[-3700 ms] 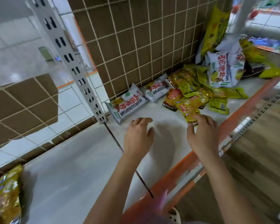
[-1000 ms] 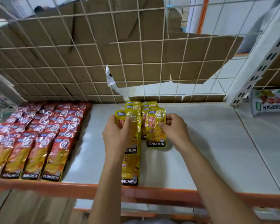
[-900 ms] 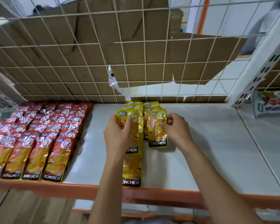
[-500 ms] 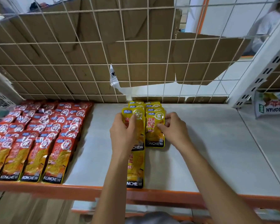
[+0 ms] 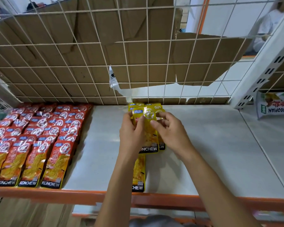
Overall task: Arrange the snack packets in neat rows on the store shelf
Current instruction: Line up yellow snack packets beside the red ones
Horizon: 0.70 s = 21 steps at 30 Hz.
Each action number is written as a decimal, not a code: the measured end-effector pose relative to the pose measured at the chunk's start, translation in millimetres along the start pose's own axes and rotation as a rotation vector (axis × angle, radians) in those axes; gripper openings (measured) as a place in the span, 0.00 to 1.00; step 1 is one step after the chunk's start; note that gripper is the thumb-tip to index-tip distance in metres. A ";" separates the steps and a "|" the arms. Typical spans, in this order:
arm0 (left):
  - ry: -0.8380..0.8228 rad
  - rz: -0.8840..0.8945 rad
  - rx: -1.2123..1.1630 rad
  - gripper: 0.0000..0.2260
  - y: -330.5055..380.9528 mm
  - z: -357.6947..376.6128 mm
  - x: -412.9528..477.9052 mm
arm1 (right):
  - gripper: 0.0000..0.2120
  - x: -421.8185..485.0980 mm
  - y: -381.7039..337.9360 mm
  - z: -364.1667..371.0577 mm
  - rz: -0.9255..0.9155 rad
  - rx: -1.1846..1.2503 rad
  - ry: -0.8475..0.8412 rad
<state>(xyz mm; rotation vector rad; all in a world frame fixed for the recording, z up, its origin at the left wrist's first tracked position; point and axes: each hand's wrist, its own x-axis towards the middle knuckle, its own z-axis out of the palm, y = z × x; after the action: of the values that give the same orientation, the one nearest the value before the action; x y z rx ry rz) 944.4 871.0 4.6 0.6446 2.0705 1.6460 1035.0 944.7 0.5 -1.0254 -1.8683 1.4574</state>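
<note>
On the far left of the white shelf board, red foil snack packets lie in overlapped rows, with the front ones at the orange front rail. Mid-shelf: left hand grips the left edge of a yellow foil snack packet, fingers curled round it. The packet is face up, printed bottom edge toward the rail, over a column of more yellow packets running from the wire-grid back panel to the rail. Can't tell if it's lifted or resting. Right hand pinches the same packet's upper right edge, fingers bent. A second short yellow stack sits just beside the column, mostly hidden by the right hand. Brown cardboard sheets stand behind the grid. Far right: white slotted upright, then a white-and-green packet in the next bay.
</note>
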 end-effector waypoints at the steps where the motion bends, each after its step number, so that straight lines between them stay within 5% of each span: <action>1: -0.020 0.013 0.028 0.11 -0.2 1.8 -0.7 | 0.09 -0.6 1.5 0.5 -0.007 0.017 -0.012; 7: 0.096 0.297 0.462 0.11 -8.6 2.2 -1.1 | 0.08 0.7 24.6 -7.6 0.107 0.047 0.061; 21: 0.062 0.283 0.675 0.14 -25.9 -0.3 -0.9 | 0.08 7.2 37.5 -12.1 0.198 -0.127 0.117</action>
<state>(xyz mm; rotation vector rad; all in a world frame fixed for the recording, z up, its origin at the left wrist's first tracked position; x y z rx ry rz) 942.4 865.2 -20.5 1.1520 2.6905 1.0666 1049.3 961.7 -32.8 -1.3602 -1.8366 1.3680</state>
